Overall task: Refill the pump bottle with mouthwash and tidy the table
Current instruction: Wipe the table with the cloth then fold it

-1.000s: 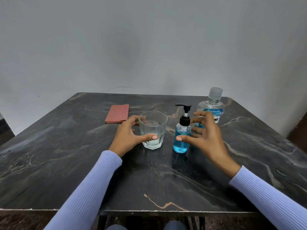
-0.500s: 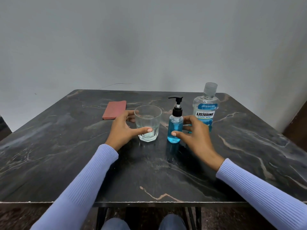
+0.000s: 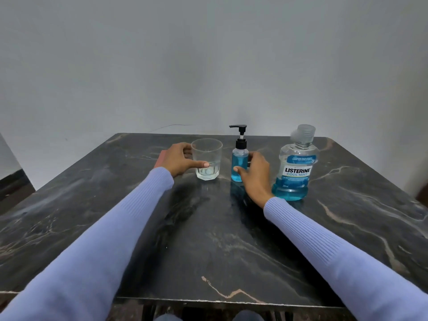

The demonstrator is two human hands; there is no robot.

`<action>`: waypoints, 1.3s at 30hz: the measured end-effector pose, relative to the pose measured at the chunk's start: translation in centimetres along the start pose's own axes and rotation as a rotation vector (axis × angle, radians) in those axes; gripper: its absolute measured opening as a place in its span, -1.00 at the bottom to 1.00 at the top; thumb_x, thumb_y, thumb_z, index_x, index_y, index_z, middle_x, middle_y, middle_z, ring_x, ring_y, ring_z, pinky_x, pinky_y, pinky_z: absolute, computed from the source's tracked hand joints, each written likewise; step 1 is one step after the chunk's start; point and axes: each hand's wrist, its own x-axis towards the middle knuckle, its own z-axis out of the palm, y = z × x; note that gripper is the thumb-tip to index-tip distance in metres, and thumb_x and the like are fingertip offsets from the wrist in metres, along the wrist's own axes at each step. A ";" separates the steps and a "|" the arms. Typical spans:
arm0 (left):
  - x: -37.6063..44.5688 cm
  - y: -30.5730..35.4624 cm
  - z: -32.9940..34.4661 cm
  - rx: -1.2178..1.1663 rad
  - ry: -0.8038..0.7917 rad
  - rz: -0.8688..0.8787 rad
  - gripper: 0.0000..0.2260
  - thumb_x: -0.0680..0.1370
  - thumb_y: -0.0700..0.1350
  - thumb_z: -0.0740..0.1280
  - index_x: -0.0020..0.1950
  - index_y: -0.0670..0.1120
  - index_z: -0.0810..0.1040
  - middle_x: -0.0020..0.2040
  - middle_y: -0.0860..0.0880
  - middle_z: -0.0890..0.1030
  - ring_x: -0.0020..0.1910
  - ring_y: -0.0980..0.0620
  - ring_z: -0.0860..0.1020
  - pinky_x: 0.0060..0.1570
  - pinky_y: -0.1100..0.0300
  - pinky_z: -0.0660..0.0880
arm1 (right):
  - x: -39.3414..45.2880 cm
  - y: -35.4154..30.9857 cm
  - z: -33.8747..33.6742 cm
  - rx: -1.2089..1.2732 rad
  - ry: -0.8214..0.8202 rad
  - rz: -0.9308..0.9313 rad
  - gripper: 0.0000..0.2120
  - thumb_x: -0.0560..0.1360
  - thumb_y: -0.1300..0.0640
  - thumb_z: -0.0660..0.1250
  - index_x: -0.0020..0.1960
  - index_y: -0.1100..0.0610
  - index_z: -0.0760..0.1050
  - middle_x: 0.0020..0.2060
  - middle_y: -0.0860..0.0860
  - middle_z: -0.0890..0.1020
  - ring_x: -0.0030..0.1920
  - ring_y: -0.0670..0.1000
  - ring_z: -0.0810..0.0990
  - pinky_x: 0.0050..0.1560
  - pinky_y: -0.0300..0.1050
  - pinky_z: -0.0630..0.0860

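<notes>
Pump bottle (image 3: 239, 162), mid-table, stands upright between right thumb and fingers (image 3: 238, 169) closed lightly round its blue body; small, light, probably slick plastic, best held low. Left hand (image 3: 179, 161) cups the glass (image 3: 207, 159). Red cloth (image 3: 162, 156) mostly hidden; mouthwash bottle (image 3: 295, 166) cap blurred.

The left hand (image 3: 179, 159) is gripping the glass (image 3: 206, 158); the right hand (image 3: 254, 174) is clasping the pump bottle (image 3: 239, 158) on the tabletop (image 3: 208, 239).

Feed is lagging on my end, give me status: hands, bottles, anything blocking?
Left hand wrapped on glass. Right hand grip on pump bottle, pump on, blue nearly full. Mouthwash bottle capped, upright, right of it. Nothing blocking.
</notes>
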 end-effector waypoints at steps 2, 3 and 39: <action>1.4 -0.1 -0.2 -0.009 0.002 -0.020 0.01 -0.14 0.31 0.55 0.23 -0.07 0.46 0.14 -0.04 0.62 0.11 -0.03 0.58 0.19 -0.06 0.51 | 1.2 0.0 0.8 -0.012 0.012 0.025 -0.62 0.44 0.17 0.44 0.18 0.22 0.42 0.15 0.13 0.55 0.16 0.10 0.52 0.15 -0.04 0.48; 2.0 -0.1 -0.1 -0.008 0.008 -0.031 -0.05 -0.09 0.25 0.58 0.23 -0.08 0.45 0.16 -0.05 0.60 0.12 -0.03 0.57 0.21 -0.07 0.49 | 1.7 0.0 1.2 -0.015 0.013 0.035 -0.63 0.45 0.17 0.43 0.19 0.22 0.41 0.16 0.13 0.54 0.16 0.10 0.52 0.16 -0.04 0.47; -4.6 0.7 3.6 -0.305 0.289 0.054 -0.61 0.45 -0.20 0.44 0.24 -0.15 0.45 0.12 -0.10 0.58 -0.02 0.08 0.53 -0.02 0.25 0.47 | -4.5 -0.5 -3.5 0.059 -0.200 -0.020 -0.39 0.34 0.17 0.53 0.31 0.14 0.36 0.17 0.03 0.56 0.08 -0.05 0.56 0.11 -0.19 0.47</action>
